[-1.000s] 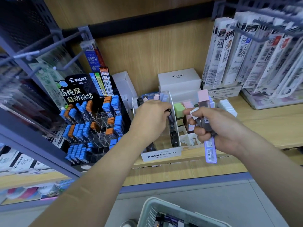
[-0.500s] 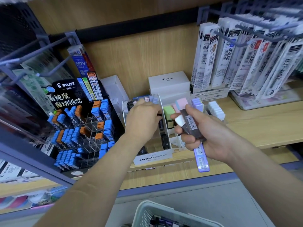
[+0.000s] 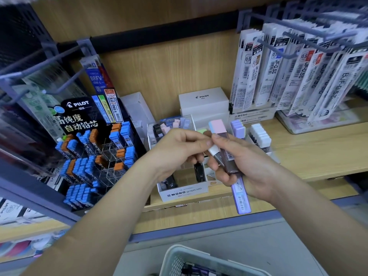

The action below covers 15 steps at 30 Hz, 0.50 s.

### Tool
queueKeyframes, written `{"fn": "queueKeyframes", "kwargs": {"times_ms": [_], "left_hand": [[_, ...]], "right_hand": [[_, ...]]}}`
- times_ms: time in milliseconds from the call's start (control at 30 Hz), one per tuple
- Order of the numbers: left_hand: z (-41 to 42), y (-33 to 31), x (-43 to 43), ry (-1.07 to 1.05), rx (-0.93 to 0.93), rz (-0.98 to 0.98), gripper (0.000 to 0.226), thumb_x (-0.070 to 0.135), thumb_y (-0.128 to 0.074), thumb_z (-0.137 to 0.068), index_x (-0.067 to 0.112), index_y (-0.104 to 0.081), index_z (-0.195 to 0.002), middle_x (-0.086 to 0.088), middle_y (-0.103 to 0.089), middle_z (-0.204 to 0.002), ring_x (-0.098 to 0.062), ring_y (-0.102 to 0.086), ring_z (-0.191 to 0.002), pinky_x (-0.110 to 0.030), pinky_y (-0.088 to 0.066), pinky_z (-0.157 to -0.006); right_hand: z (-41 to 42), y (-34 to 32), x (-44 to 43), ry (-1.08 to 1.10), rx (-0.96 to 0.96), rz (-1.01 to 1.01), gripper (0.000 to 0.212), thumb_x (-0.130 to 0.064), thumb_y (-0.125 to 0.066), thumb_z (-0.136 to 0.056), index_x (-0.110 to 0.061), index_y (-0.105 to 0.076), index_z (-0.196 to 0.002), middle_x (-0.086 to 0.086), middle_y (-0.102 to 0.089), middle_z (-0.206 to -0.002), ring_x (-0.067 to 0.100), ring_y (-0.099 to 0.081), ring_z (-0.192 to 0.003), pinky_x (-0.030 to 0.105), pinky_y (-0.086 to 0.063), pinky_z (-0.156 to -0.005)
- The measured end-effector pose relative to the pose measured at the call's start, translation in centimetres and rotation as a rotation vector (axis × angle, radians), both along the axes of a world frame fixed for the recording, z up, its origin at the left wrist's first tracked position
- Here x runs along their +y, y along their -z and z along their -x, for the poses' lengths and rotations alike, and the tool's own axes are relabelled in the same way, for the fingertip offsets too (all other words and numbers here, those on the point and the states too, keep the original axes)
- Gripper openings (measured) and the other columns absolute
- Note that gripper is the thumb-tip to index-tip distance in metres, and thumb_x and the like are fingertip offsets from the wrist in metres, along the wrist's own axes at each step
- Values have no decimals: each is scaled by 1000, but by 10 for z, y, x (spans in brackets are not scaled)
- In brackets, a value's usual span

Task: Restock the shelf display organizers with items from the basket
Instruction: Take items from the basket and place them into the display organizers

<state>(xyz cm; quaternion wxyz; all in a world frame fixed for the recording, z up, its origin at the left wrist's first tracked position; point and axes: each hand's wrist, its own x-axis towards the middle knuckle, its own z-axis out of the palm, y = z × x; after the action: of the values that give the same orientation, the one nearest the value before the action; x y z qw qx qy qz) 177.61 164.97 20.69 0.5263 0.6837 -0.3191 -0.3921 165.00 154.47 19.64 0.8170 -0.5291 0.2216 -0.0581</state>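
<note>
From the head camera, both hands meet in the middle of the picture, above a wooden shelf [image 3: 318,154]. The right hand [image 3: 247,168] has its fingers curled round a bundle of slim lead cases, all lying roughly parallel, their long axes running from 11 o'clock, away towards the shelf back, to 5 o'clock, towards the person. The pink-capped lead case [image 3: 224,144] stands highest, its cap pointing to 11 o'clock and its dark body clamped under the thumb. The lilac lead case [image 3: 242,198] juts out below the palm, its free end pointing to 6 o'clock. The white-capped lead case [image 3: 215,152] sits on the 9 o'clock side of the bundle, cap uppermost. The left hand [image 3: 177,154] comes in from 8 o'clock with thumb and forefinger pinching that white cap, its other fingers curled under. Beneath the left hand stands the MONO graph MG display box [image 3: 184,194], a white open-topped organizer with dark cases upright in its front cells and pastel caps at its back. At 9 o'clock from the hands is a black Pilot lead display rack [image 3: 79,116] holding blue and orange cases, at 12 o'clock a white Pilot box [image 3: 203,102], and at 2 o'clock hanging refill packs [image 3: 278,76] on hooks. The basket [image 3: 177,253] shows its pale rim at 6 o'clock, at the bottom edge, with dark and purple items inside
</note>
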Motion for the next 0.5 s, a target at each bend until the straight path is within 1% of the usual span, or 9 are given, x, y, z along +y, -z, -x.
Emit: {"fn": "queueKeyframes", "kwargs": {"times_ms": [67,133,233,333,400,433,500], "left_hand": [[-3,-3,0,-33,1,46,12,9,-60,-91,8,-72,-90,-8,-65,-70,-10,-57,-62,-18,-49,-58],[-8,-5,0,-87,-50,81,11,9,-60,-91,8,-71,-92,-5,-66,-70,-10,-58,-62,-18,-50,-59],[-12,-6,3,-121,-122,92,10,13,-61,-91,12,-70,-95,-2,-61,-63,-11,-52,-55,-21,-46,-55],[-11,-6,2,-116,-56,108,11,11,-59,-92,11,-67,-99,-4,-62,-61,-14,-55,-52,-21,-47,-50],[-8,-5,0,-112,-9,126,13,11,-59,-91,10,-67,-101,-6,-64,-67,-15,-59,-56,-22,-51,-54],[-7,-5,-2,-106,-4,134,12,12,-59,-91,10,-67,-100,-6,-65,-69,-15,-60,-59,-22,-52,-56],[-3,-5,-5,-95,-48,138,10,12,-60,-91,11,-68,-96,-5,-64,-73,-13,-60,-64,-21,-52,-61]], "right_hand": [[2,-4,-4,10,11,38,35,-36,-52,-97,-5,-63,-111,13,-64,-68,19,-47,-40,17,-26,-35],[5,-6,-9,40,41,49,33,-37,-53,-96,-8,-67,-107,14,-70,-75,18,-46,-43,17,-25,-35],[8,-6,-15,77,78,-10,26,-34,-57,-94,-13,-70,-101,15,-71,-79,13,-40,-42,17,-22,-37],[8,-3,-17,78,96,-13,23,-29,-56,-96,-11,-68,-103,15,-71,-83,12,-38,-42,17,-21,-37],[9,-1,-18,78,91,5,21,-26,-55,-97,-10,-66,-105,16,-72,-85,12,-38,-42,17,-22,-36],[11,-1,-19,75,83,6,19,-26,-54,-97,-11,-66,-103,17,-72,-85,12,-38,-42,17,-22,-36],[14,-1,-19,53,78,18,17,-26,-54,-98,-13,-65,-97,18,-73,-86,12,-38,-41,18,-22,-36]]}}
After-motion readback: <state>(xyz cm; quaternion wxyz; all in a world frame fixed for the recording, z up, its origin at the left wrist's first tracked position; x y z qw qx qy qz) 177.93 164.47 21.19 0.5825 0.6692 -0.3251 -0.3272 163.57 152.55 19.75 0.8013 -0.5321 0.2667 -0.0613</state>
